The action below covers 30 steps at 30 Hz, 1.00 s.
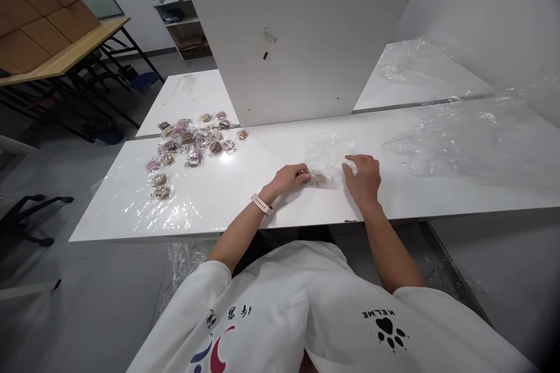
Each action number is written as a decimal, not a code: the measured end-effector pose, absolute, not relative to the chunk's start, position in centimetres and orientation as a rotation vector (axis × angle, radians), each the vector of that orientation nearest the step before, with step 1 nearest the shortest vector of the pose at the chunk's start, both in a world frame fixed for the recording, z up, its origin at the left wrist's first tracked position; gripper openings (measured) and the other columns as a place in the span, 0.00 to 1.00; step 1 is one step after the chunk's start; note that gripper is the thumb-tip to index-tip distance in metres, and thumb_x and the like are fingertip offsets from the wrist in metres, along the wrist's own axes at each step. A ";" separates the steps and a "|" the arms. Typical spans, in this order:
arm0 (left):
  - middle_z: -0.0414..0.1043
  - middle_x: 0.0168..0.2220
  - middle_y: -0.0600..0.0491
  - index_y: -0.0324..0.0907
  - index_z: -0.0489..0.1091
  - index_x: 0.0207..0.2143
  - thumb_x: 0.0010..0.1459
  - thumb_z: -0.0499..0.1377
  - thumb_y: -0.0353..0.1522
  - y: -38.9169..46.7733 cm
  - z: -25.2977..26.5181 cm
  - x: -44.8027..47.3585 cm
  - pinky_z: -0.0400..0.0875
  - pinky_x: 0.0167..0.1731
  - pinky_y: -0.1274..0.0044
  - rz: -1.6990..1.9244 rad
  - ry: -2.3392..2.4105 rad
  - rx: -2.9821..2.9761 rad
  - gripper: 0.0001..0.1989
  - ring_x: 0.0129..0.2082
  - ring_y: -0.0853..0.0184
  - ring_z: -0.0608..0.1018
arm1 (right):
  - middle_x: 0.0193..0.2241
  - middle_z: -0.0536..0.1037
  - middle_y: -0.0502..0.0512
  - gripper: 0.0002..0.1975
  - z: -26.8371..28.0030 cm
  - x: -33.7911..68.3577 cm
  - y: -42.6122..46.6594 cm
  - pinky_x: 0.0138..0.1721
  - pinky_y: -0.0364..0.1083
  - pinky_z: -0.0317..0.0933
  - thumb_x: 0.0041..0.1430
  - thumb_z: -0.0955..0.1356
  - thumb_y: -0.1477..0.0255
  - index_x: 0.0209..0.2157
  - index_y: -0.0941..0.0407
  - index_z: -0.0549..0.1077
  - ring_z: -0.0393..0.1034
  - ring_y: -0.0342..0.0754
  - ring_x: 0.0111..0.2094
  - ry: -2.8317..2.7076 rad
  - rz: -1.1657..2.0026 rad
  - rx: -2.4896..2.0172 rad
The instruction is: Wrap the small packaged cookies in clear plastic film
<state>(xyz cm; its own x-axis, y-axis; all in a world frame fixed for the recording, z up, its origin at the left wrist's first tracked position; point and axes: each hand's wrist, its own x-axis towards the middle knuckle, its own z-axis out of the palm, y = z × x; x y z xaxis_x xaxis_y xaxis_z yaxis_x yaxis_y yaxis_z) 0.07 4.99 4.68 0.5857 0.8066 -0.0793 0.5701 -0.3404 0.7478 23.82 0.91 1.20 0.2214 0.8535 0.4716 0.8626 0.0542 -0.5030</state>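
Observation:
My left hand (289, 179), with a pale band on its wrist, has its fingers closed at the left end of some clear-wrapped brown pieces (321, 179). A small dark wrapped piece shows partly between its fingertips. To the right, my right hand (363, 178) hovers by the bag with thumb and fingers apart and nothing in them. A clear plastic bag (330, 144) lies flat on the white table (262, 151) between and beyond the hands. How far the brown pieces sit inside the bag is hard to make out.
A spread of individually wrapped brown and pink pieces (187, 137) lies on the table's left. Crumpled clear plastic sheeting (472, 137) covers the right. A white upright panel (297, 35) stands behind the table. Cardboard boxes (44, 20) rest on a wooden table at far left.

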 end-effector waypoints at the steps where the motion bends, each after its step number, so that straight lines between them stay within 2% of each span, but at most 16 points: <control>1: 0.74 0.31 0.53 0.43 0.71 0.35 0.64 0.52 0.38 5.7 5.0 0.3 0.61 0.30 0.76 0.340 1.053 2.066 0.11 0.29 0.67 0.70 | 0.44 0.76 0.62 0.15 1.4 23.3 -0.1 0.48 0.56 0.64 0.65 0.62 0.67 0.46 0.55 0.77 0.68 0.57 0.47 -1.573 -0.052 -1.697; 3: 0.72 0.29 0.53 0.42 0.71 0.32 0.62 0.53 0.38 7.0 5.6 0.6 0.60 0.29 0.76 0.254 0.971 2.090 0.11 0.28 0.67 0.69 | 0.43 0.77 0.61 0.15 1.7 22.1 -2.1 0.51 0.55 0.64 0.68 0.60 0.67 0.48 0.54 0.75 0.69 0.55 0.47 -1.609 -0.039 -1.566; 5: 0.70 0.28 0.53 0.41 0.69 0.29 0.60 0.54 0.38 8.1 6.0 0.9 0.60 0.29 0.76 0.184 0.892 2.085 0.11 0.28 0.68 0.68 | 0.48 0.75 0.61 0.16 1.5 20.8 -3.6 0.53 0.55 0.64 0.69 0.61 0.66 0.53 0.53 0.73 0.68 0.55 0.50 -1.729 0.033 -1.476; 8: 0.67 0.25 0.54 0.41 0.67 0.26 0.60 0.56 0.39 8.9 6.5 1.2 0.58 0.27 0.76 0.079 0.813 2.023 0.13 0.25 0.69 0.66 | 0.55 0.71 0.62 0.23 0.5 19.6 -4.5 0.55 0.57 0.63 0.68 0.63 0.62 0.62 0.52 0.67 0.65 0.58 0.54 -1.896 0.096 -1.446; 10: 0.64 0.24 0.55 0.41 0.66 0.25 0.60 0.56 0.40 8.6 6.7 1.4 0.57 0.25 0.75 0.008 0.816 1.980 0.15 0.24 0.70 0.65 | 0.55 0.71 0.63 0.27 -0.2 19.4 -4.4 0.54 0.58 0.63 0.67 0.64 0.61 0.65 0.52 0.63 0.64 0.60 0.54 -1.961 0.089 -1.449; 12: 0.66 0.25 0.54 0.41 0.66 0.26 0.61 0.57 0.40 7.6 6.4 1.5 0.58 0.25 0.75 0.015 0.936 1.983 0.14 0.24 0.69 0.67 | 0.53 0.72 0.63 0.27 -0.8 19.6 -4.2 0.53 0.58 0.64 0.67 0.64 0.62 0.65 0.52 0.62 0.65 0.59 0.52 -1.990 0.069 -1.451; 15: 0.72 0.38 0.50 0.42 0.69 0.38 0.62 0.59 0.38 5.5 5.1 1.5 0.65 0.31 0.74 0.351 1.248 2.109 0.09 0.34 0.64 0.73 | 0.49 0.75 0.63 0.23 -1.4 20.0 -3.7 0.50 0.57 0.66 0.69 0.61 0.65 0.63 0.52 0.66 0.66 0.58 0.48 -1.977 0.048 -1.464; 18: 0.70 0.50 0.47 0.44 0.67 0.46 0.59 0.64 0.39 4.2 3.5 0.8 0.70 0.42 0.71 0.690 1.142 2.235 0.16 0.49 0.59 0.72 | 0.45 0.76 0.63 0.21 -1.7 20.3 -3.1 0.49 0.57 0.66 0.70 0.59 0.66 0.60 0.54 0.69 0.67 0.58 0.46 -1.947 0.055 -1.461; 20: 0.71 0.51 0.48 0.44 0.67 0.48 0.57 0.66 0.38 4.0 2.7 0.2 0.69 0.48 0.70 0.716 1.004 2.232 0.19 0.52 0.59 0.71 | 0.45 0.77 0.63 0.20 -1.8 20.4 -2.6 0.49 0.56 0.66 0.71 0.59 0.65 0.58 0.55 0.71 0.68 0.57 0.45 -1.931 0.074 -1.460; 22: 0.72 0.48 0.48 0.44 0.67 0.48 0.59 0.65 0.37 4.3 2.3 -0.2 0.69 0.47 0.70 0.682 1.032 2.174 0.16 0.49 0.60 0.72 | 0.45 0.78 0.62 0.20 -1.8 20.5 -2.1 0.49 0.55 0.65 0.72 0.58 0.64 0.55 0.55 0.72 0.68 0.56 0.44 -1.916 0.091 -1.479; 25: 0.74 0.41 0.50 0.44 0.70 0.44 0.62 0.61 0.39 4.7 2.7 0.0 0.68 0.40 0.73 0.618 1.189 2.105 0.11 0.43 0.61 0.74 | 0.42 0.80 0.62 0.22 -1.7 20.8 -1.7 0.46 0.54 0.64 0.72 0.55 0.61 0.50 0.56 0.75 0.70 0.55 0.42 -1.907 0.089 -1.560; 30: 0.72 0.29 0.54 0.44 0.67 0.42 0.63 0.57 0.48 5.0 3.6 1.4 0.62 0.30 0.74 0.482 1.403 1.971 0.18 0.30 0.63 0.74 | 0.32 0.80 0.59 0.27 -0.7 21.9 -0.6 0.36 0.49 0.57 0.72 0.53 0.55 0.41 0.55 0.77 0.71 0.52 0.32 -1.911 0.161 -1.855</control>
<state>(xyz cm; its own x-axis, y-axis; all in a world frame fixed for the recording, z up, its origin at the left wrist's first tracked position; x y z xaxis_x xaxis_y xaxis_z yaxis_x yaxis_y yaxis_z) 1.39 4.96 3.63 0.3558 0.9314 -0.0770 0.6873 -0.2049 0.6969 21.85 -0.56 -0.70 0.0231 0.9687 0.2473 0.9136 0.0799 -0.3986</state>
